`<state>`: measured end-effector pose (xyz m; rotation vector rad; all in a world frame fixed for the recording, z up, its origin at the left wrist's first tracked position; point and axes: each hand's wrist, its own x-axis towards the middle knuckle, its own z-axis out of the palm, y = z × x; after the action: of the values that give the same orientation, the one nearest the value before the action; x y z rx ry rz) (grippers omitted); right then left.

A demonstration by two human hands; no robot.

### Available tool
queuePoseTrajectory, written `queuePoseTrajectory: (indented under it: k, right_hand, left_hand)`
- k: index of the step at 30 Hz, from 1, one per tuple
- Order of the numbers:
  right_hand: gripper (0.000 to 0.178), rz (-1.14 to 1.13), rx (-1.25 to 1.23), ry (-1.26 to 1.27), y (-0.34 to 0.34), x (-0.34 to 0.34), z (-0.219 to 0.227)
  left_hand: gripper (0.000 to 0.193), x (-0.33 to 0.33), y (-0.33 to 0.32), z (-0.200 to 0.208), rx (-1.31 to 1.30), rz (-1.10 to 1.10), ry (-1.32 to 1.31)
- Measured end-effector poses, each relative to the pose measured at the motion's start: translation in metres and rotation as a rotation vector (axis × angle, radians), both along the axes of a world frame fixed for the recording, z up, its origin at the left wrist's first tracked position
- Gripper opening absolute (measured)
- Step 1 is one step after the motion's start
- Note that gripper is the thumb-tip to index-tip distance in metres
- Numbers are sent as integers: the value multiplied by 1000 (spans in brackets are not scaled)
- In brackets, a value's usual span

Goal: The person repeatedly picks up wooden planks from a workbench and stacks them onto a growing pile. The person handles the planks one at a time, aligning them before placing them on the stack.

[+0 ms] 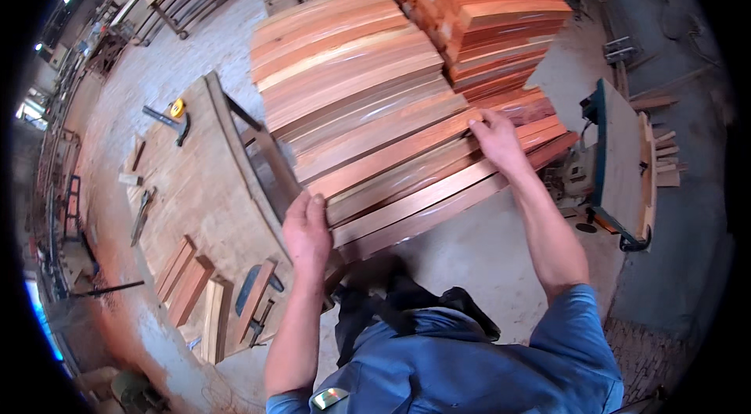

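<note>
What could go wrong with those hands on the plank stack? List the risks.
1. The left hand grips the near ends of the reddish planks, with fingers curled over the edge; a sliding plank could pinch them.
2. The right hand lies flat on a plank top; bare skin on sawn wood may take splinters.
3. The front planks overhang toward the person; pulling one might tip neighbours off onto the floor.

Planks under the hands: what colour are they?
Reddish-brown planks, some with pale streaks; the head view shows it.
</note>
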<state>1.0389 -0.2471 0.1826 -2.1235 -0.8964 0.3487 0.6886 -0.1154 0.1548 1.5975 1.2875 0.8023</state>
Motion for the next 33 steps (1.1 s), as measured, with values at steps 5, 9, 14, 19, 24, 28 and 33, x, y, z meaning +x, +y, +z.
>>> queuePoseTrajectory:
  k: [5, 9, 14, 19, 24, 28, 33]
  right_hand:
    - [36, -88, 114, 39, -6, -9, 23]
    - [40, -19, 422, 349, -20, -21, 36]
    - [47, 126, 808, 646, -25, -66, 38]
    - [53, 372, 692, 396, -14, -109, 60]
    - [48, 485, 556, 429, 9, -153, 71]
    - [49, 540, 687, 453, 36, -193, 82]
    - [47, 598, 543, 410, 71, -241, 122]
  left_hand:
    - [32, -4, -14, 21, -77, 29, -146]
    - [37, -21, -35, 35, -62, 67, -458]
    - [55, -56, -35, 30, -62, 72, -824]
    - [62, -123, -19, 13, -243, 153, -790]
    - [64, -176, -14, 12, -290, 179, -719]
    - [71, -214, -20, -12, -431, 168, -832]
    - [76, -258, -40, -48, -556, 53, -930]
